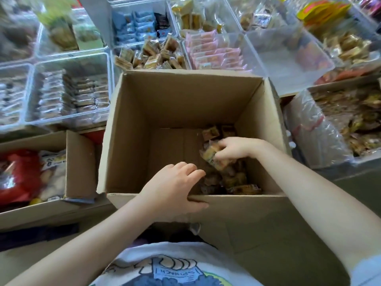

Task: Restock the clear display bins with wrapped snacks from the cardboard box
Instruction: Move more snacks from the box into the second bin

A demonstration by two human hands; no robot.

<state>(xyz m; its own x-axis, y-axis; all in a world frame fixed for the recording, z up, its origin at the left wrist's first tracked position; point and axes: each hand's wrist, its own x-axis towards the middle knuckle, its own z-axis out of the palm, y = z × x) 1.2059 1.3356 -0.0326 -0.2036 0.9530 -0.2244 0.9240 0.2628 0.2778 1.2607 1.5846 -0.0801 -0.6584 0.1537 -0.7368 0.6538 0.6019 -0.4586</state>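
An open cardboard box (144,112) stands in front of me, with several wrapped brown snacks (235,180) heaped in its right near corner. My right hand (237,148) is down inside the box and grips a clear-wrapped snack (212,154). My left hand (177,186) holds the box's near rim, fingers inside, thumb on the outside wall. Beyond the box, a clear display bin (150,56) holds similar brown wrapped snacks. The bare left half of the box floor shows.
Clear bins surround the box's far side: pink packets (214,52), blue packets (138,23), an almost bare bin (288,56), dark bars (70,93) at left. A second carton with red bags (18,178) stands left; a bag-lined carton of snacks (340,120) stands right.
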